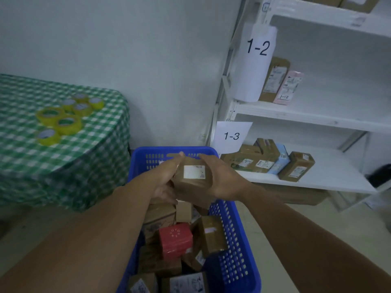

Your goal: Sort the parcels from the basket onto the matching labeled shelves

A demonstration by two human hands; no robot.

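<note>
A brown cardboard parcel [193, 178] with a white label is held above the blue basket [232, 225]. My left hand [166, 182] grips its left side and underside, and my right hand [222, 176] grips its right side. The basket holds several parcels, among them a red box [175, 240] and a brown box [212, 233]. To the right stands a white shelf unit [306, 117] with paper signs 1-2 [258, 47] and 1-3 [231, 136]. Two parcels stand on shelf 1-2, several on shelf 1-3.
A table with a green checked cloth [63, 155] stands at the left, carrying several yellow tape rolls [63, 119]. A white wall is behind the basket. A dark object [380, 174] sits at the far right by the shelf.
</note>
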